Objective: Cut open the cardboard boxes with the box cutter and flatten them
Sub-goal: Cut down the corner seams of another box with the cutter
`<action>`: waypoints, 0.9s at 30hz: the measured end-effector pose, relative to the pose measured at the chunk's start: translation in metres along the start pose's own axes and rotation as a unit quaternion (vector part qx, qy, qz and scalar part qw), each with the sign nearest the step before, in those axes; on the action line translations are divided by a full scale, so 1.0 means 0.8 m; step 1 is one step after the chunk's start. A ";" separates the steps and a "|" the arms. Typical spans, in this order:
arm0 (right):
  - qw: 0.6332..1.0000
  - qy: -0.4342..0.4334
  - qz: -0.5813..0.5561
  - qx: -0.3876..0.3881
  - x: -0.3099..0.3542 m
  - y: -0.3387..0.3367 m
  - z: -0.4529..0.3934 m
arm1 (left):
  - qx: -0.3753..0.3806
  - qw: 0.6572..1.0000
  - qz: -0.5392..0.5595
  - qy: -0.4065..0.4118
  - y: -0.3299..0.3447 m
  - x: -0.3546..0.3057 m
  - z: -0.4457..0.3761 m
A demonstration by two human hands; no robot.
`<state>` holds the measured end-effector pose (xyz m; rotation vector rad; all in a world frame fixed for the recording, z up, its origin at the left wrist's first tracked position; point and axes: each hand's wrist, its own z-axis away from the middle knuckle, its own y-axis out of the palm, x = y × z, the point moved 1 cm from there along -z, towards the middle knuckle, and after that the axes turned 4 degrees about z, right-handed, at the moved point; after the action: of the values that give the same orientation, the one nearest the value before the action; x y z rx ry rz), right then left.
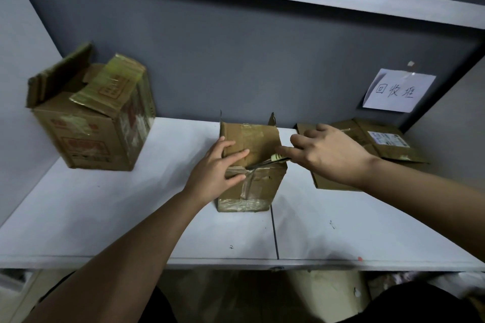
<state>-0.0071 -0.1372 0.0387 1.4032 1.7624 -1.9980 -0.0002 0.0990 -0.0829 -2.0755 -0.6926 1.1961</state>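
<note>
Head view: left hand (217, 165) presses flat on the small box (252, 165) at the table (157, 217) centre; right hand (328, 152) pinches the box cutter (273, 158) (blade in tape). A slip could cut the left fingers.

Dim, flat light w/ cool grey cast; soft shadows on tabletop (131, 217). Wide-angle bending at frame edges. Bottom of frame blurred, murky.
</note>
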 end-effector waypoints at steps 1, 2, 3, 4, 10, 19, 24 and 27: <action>1.000 0.005 0.004 0.000 0.000 0.000 0.002 | -0.002 1.000 -0.001 0.002 0.000 0.001 0.000; 1.000 0.010 0.004 -0.001 0.000 0.001 0.002 | -0.003 1.000 -0.001 0.003 0.000 0.001 0.000; 1.000 0.015 0.003 0.000 0.000 0.003 0.002 | -0.001 1.000 0.001 0.000 0.001 0.001 0.000; 1.000 0.019 0.001 0.001 0.000 0.007 0.000 | 0.000 1.000 0.001 -0.003 0.001 0.001 0.000; 0.999 0.014 -0.041 -0.005 0.006 0.019 0.000 | 0.005 1.000 -0.001 0.002 0.000 0.003 -0.001; 0.997 0.040 -0.068 -0.011 -0.002 0.031 0.004 | 0.008 1.000 0.006 -0.005 0.001 0.002 -0.001; 0.995 0.044 -0.088 -0.013 0.000 0.039 0.008 | 0.011 1.000 -0.001 -0.002 0.001 0.001 -0.002; 0.992 0.059 -0.113 -0.002 0.001 0.044 0.023 | 0.011 1.000 -0.006 0.008 -0.002 0.001 -0.001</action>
<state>0.0048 -0.1627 0.0107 1.4051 2.0583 -2.0540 0.0008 0.1003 -0.0818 -2.0573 -0.6800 1.1747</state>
